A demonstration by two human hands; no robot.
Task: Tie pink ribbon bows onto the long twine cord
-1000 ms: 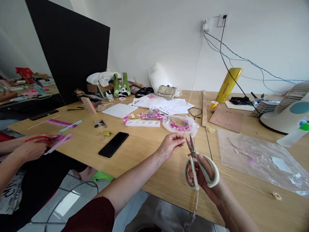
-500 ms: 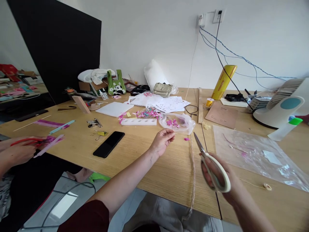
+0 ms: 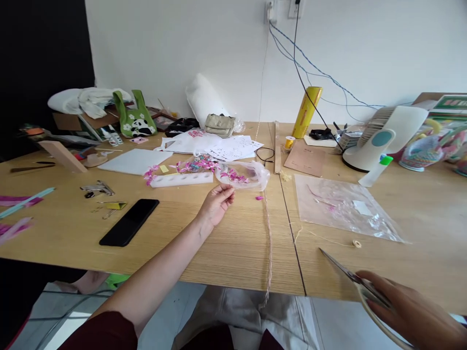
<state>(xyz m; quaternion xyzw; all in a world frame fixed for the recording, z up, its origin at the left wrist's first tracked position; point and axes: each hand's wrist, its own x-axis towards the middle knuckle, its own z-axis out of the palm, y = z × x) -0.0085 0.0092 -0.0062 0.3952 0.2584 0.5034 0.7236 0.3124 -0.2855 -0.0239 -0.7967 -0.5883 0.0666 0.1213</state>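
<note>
My left hand [image 3: 218,204] is closed in a pinch above the middle of the table. Between thumb and forefinger is the thin stem of a pink flower sprig [image 3: 235,177], whose petals show against a clear plastic bag [image 3: 260,179] behind. My right hand [image 3: 404,304] holds cream-handled scissors [image 3: 341,267] low over the front edge at the right, blades pointing up and left and nearly together. A pale braided cord [image 3: 269,233] runs down the table and over its edge. Near my left hand lies a small pink piece [image 3: 259,198].
A white foam block [image 3: 182,180] and a black phone [image 3: 129,222] lie to the left. On the right are a flat plastic bag [image 3: 343,204], a small coil of thread [image 3: 356,244] and a white fan [image 3: 379,138]. Papers [image 3: 233,147] lie at the back.
The view has turned right. My right hand has carried the scissors away from my left hand, right and down toward the table edge. My left hand keeps its pinch on the sprig.
</note>
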